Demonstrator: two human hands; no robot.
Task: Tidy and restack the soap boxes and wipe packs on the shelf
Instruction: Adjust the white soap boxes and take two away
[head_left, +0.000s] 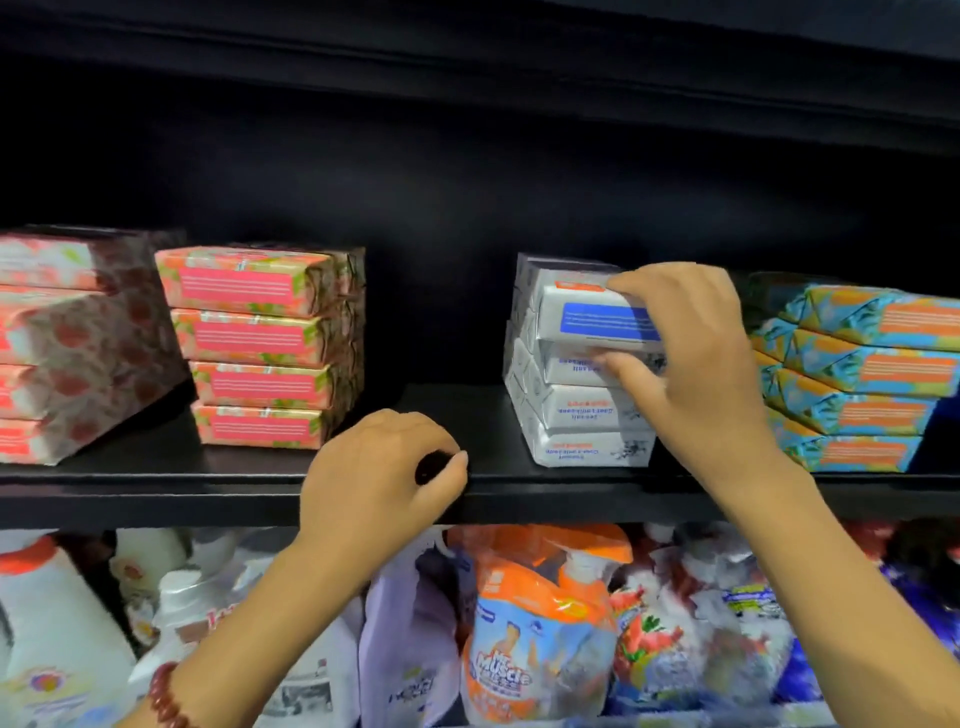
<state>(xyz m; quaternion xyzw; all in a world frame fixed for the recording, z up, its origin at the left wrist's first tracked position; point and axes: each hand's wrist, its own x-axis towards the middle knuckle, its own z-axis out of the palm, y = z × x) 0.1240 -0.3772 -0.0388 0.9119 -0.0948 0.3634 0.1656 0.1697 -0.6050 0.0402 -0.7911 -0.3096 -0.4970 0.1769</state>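
Observation:
A stack of white soap boxes (582, 410) stands on the black shelf (234, 475), right of centre. My right hand (691, 358) grips the top white box (587, 312), the one with a blue label, fingers over its top and thumb under its front. My left hand (384, 473) hovers at the shelf's front edge with fingers curled and nothing in it. A stack of pink floral soap boxes (260, 348) stands to the left, and a larger pink floral stack (67, 348) leans at the far left. Blue and orange boxes (862, 379) are stacked at the right.
There is a bare gap on the shelf between the pink stack and the white stack. Below the shelf stand white detergent bottles (57, 623) and refill pouches, among them an orange cleaner pouch (540, 629). Another dark shelf hangs overhead.

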